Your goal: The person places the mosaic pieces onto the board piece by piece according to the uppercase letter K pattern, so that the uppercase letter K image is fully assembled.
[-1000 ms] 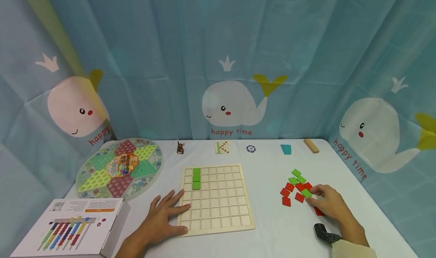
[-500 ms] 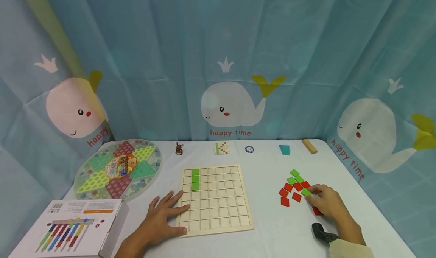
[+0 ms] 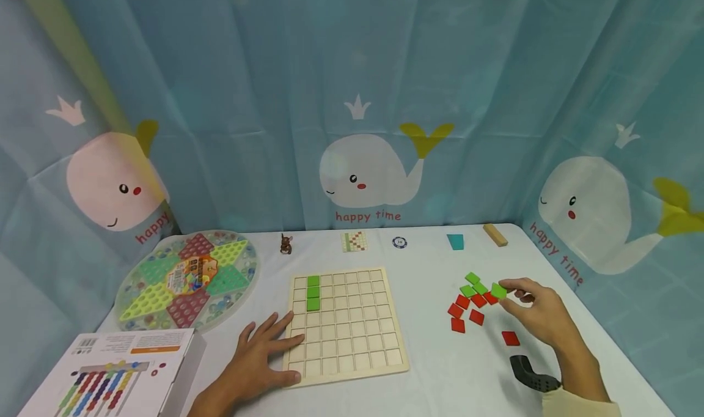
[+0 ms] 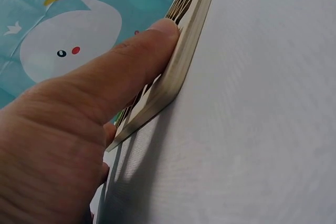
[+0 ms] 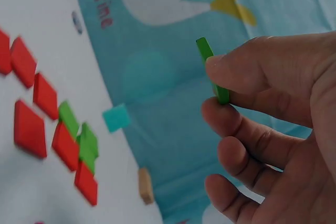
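My right hand pinches a green square tile between thumb and fingers. In the right wrist view that tile is seen nearly edge-on, lifted off the table, with the other fingers curled loosely beneath. Below and left of it lie several red tiles and a few green tiles. With fingers spread, my left hand rests on the left edge of a wooden grid board. Its thumb presses on the board near a corner. Three green tiles sit in a column of the board's cells.
A round star-patterned game board and a white box stand at left. Along the back lie a small brown figurine, a pattern card, a chip, a teal piece and a wooden block.
My right hand has picked the green tile up from the pile and raised it, uncovering a red tile near the wrist. The left hand stays on the board. The head view has shifted slightly.
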A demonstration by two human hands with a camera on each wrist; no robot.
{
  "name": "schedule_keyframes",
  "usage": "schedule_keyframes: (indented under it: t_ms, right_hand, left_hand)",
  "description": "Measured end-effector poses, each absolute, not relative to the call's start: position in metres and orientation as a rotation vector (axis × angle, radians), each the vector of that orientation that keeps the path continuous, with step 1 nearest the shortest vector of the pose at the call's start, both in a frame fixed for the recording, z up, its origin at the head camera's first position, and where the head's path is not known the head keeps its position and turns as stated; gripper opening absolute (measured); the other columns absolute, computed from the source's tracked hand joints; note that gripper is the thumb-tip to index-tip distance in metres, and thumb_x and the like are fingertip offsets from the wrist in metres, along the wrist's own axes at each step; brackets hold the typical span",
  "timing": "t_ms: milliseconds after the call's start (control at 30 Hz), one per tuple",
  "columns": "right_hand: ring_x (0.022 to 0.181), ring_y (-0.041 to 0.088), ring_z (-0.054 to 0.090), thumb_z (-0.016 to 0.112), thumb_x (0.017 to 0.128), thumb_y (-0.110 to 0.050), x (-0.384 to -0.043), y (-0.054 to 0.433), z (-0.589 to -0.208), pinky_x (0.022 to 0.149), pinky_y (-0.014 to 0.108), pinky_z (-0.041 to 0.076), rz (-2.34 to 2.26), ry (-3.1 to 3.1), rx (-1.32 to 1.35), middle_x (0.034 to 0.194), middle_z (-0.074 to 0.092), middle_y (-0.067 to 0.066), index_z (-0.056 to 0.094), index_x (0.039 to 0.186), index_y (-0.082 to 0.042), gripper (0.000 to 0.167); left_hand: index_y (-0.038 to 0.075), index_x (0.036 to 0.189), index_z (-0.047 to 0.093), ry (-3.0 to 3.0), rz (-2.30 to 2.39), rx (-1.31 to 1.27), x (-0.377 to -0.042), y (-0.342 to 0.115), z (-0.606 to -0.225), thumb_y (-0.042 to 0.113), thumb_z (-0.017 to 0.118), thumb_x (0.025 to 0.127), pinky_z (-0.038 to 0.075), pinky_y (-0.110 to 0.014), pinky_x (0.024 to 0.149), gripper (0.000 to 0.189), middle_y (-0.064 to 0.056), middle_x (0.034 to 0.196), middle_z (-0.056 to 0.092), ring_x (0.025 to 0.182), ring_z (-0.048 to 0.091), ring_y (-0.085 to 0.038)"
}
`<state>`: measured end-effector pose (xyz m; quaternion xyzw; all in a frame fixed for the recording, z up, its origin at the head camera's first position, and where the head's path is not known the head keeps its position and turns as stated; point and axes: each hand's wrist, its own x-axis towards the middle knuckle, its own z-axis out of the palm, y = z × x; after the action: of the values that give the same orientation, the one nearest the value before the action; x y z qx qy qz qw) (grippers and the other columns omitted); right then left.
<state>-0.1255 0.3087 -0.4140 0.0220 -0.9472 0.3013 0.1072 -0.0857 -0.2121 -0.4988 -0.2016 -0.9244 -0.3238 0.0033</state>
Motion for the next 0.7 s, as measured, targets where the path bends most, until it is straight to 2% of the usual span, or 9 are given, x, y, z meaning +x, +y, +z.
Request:
schedule_keyframes:
  t_ms: [100,233,367,500,700]
  right_hand:
    - [0.097,0.032,0.054,0.074,0.085,-0.011,-0.121,0.298,-0.402,0.078,0.034,0.049,0.917,-2.72,0.164,0.109,0.065,0.013,0.068,0.115,-0.003,0.032]
    - [0.095,0.024,0.053,0.076,0.083,-0.008,-0.115,0.278,-0.391,0.075,0.018,0.045,0.95,-2.623,0.321,0.107,0.065,0.004,0.069,0.113,-0.008,0.031]
    - [0.092,0.017,0.05,0.077,0.08,-0.001,-0.114,0.257,-0.386,0.074,0.015,0.044,1.012,-2.51,0.499,0.106,0.063,0.0,0.069,0.112,-0.008,0.034]
    - [0.094,0.013,0.049,0.077,0.077,0.005,-0.116,0.239,-0.382,0.077,0.013,0.043,1.088,-2.43,0.614,0.107,0.062,0.001,0.069,0.112,-0.008,0.038]
    - [0.094,0.014,0.051,0.077,0.076,0.006,-0.123,0.215,-0.382,0.076,0.019,0.044,1.158,-2.391,0.736,0.106,0.064,0.0,0.069,0.112,-0.009,0.04]
  left_hand:
    - [0.026,0.125,0.068,-2.893,-1.029,-0.641,-0.084,-0.212,-0.499,0.064,0.072,0.071,0.004,-0.065,0.101,0.066,-0.006,0.151,0.038,0.138,0.023,-0.042]
    - [0.026,0.125,0.068,-2.905,-1.042,-0.637,-0.084,-0.212,-0.498,0.064,0.072,0.071,0.003,-0.065,0.101,0.066,-0.006,0.151,0.037,0.139,0.022,-0.042]
    - [0.026,0.125,0.068,-2.915,-1.03,-0.635,-0.086,-0.212,-0.498,0.064,0.072,0.071,0.003,-0.065,0.102,0.067,-0.005,0.151,0.037,0.139,0.022,-0.041]
    - [0.025,0.125,0.068,-2.913,-1.025,-0.647,-0.087,-0.212,-0.498,0.064,0.072,0.07,0.003,-0.064,0.103,0.068,-0.005,0.151,0.037,0.139,0.023,-0.041]
    - [0.024,0.126,0.067,-2.925,-1.035,-0.643,-0.086,-0.214,-0.496,0.064,0.072,0.071,0.002,-0.064,0.103,0.068,-0.005,0.152,0.036,0.139,0.022,-0.041]
